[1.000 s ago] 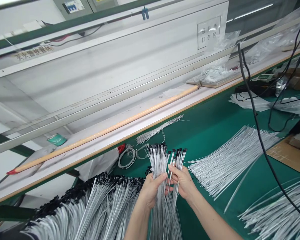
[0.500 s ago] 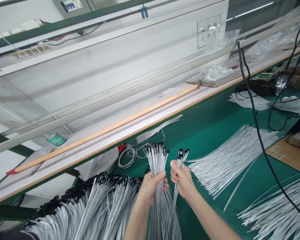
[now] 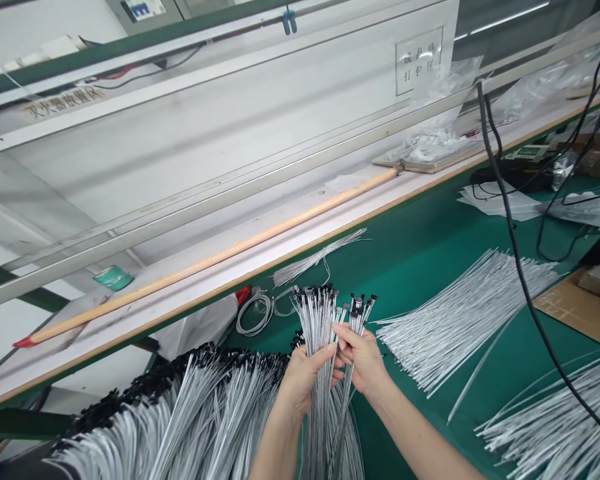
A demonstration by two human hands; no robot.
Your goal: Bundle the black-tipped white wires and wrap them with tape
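My left hand (image 3: 305,380) grips a thick bunch of thin silver-grey wires (image 3: 316,320) with black-tipped ends pointing up and the long lengths hanging below. My right hand (image 3: 363,360) holds a smaller bunch of the same wires (image 3: 359,321), and its fingers touch the left hand's bunch. Below the left hand lies a large heap of black-tipped wires (image 3: 220,413). On the green mat (image 3: 415,227) to the right lies a fanned pile of wires (image 3: 460,320), with another pile (image 3: 555,433) at the lower right.
A black cable (image 3: 523,267) hangs down at the right. A thin wire bundle (image 3: 317,260) and a coiled grey cable (image 3: 253,315) lie along the bench's far edge. Beyond them are a wooden pole (image 3: 220,260), plastic bags, papers and cardboard.
My hands have come back together after being apart half a second ago. The right hand's bunch has moved left against the left hand's bunch.
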